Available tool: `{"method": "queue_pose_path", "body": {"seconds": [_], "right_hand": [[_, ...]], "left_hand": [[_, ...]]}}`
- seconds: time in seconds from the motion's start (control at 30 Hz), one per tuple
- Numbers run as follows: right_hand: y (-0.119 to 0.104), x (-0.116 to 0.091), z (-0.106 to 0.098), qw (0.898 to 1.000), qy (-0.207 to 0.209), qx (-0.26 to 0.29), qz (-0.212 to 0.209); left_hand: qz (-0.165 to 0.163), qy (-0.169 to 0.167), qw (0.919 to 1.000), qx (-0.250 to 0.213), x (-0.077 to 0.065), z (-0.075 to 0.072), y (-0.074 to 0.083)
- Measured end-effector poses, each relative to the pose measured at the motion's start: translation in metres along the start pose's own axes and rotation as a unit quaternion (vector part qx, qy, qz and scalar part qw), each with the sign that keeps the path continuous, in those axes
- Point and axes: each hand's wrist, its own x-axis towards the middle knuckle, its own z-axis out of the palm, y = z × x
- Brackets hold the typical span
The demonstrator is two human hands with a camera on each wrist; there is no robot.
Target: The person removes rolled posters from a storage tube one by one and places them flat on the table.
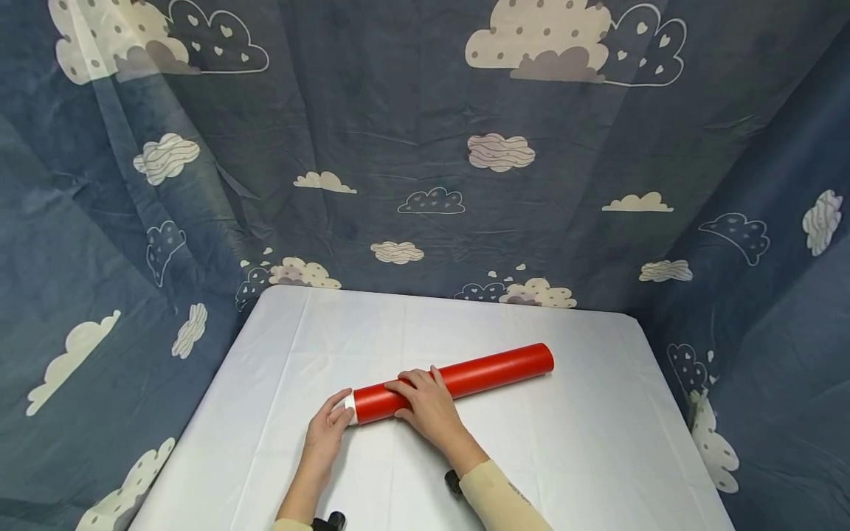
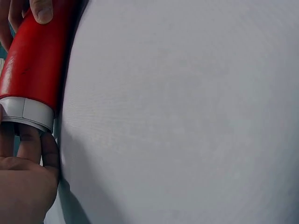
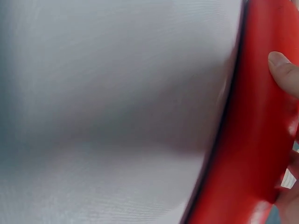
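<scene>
A long red tube (image 1: 494, 372) lies slantwise on the white table, its far end up to the right. From its near left end sticks a short white rim (image 2: 28, 112), which looks hollow. My left hand (image 1: 327, 430) grips this rim; in the left wrist view several of its fingers (image 2: 30, 143) reach up to the opening, and their tips are partly hidden. Further along, my right hand (image 1: 428, 409) holds the red tube from above, thumb on the near side and fingers across the top. The right wrist view shows that thumb (image 3: 283, 72) against the red surface.
The white-covered table (image 1: 584, 442) has rounded far corners. A dark blue curtain (image 1: 385, 110) with cloud prints hangs behind it and along both sides. Dark wrist devices (image 1: 454, 483) sit at both wrists.
</scene>
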Motion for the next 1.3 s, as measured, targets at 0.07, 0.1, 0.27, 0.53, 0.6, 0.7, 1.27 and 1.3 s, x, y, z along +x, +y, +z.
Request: {"method": "queue_pose_path", "body": {"seconds": [0.07, 0.1, 0.27, 0.53, 0.6, 0.7, 1.27, 1.3], "right_hand": [[0.000, 0.000, 0.000, 1.000, -0.002, 0.001, 0.001], [0.000, 0.000, -0.001, 1.000, -0.004, 0.002, 0.003], [0.001, 0.000, -0.001, 1.000, -0.006, -0.002, 0.004], [0.009, 0.001, -0.006, 1.000, -0.015, -0.008, 0.012], [0.012, 0.001, -0.008, 1.000, -0.020, -0.003, 0.014], [0.015, 0.000, -0.010, 1.000, -0.027, 0.005, 0.015], [0.028, -0.009, -0.015, 0.999, -0.025, 0.012, 0.022], [0.029, -0.009, -0.015, 0.999, -0.024, 0.012, 0.023]], "left_hand": [[0.000, 0.004, 1.0000, 0.003, 0.001, 0.000, 0.000], [-0.001, 0.005, 1.0000, 0.005, 0.001, -0.001, 0.000], [-0.001, 0.003, 1.0000, 0.008, 0.001, 0.000, 0.001], [0.003, 0.010, 0.9998, 0.018, -0.001, -0.001, 0.005], [0.003, 0.010, 0.9998, 0.017, 0.000, -0.002, 0.005], [0.002, 0.011, 0.9998, 0.015, 0.001, -0.002, 0.006], [-0.001, 0.020, 0.9992, 0.035, -0.003, -0.003, 0.004], [-0.002, 0.021, 0.9991, 0.036, -0.004, -0.003, 0.004]]}}
